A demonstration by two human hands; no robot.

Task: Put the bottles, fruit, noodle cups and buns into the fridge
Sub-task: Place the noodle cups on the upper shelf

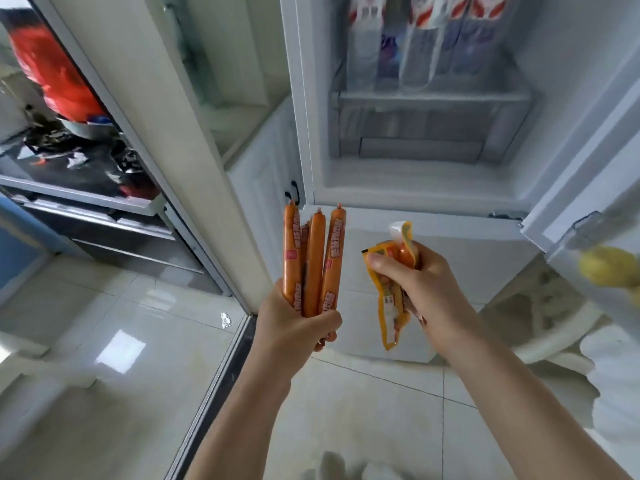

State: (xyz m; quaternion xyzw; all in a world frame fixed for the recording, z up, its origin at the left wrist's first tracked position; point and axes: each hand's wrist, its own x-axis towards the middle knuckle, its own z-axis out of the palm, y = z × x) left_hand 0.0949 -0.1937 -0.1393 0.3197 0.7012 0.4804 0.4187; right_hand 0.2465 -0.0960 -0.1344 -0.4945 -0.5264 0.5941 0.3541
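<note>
Orange plastic-cased sausage sticks, four or so in a bunch, stand upright in the left hand, whose fingers wrap tight around their lower ends. Just beside it, not touching, the right hand is clenched around a crumpled yellow plastic wrapper with its top torn open; something orange shows inside near the top, so I cannot tell whether it is emptied.

Both hands hover in front of the open white fridge. Inside, a translucent grey drawer sits shut, with tall white cartons standing on the shelf above it. A blurred yellow fruit, possibly a lemon, rests in the door rack on the right. No bottles, noodle cups or buns can be made out.

By my reading, the step in hand is a stocking one: loose sausages freed from their pack and ready to go in. The next move calls for carrying the left hand forward and up to a shelf or the door rack, laying the sticks flat so they do not roll, then discarding the wrapper.
</note>
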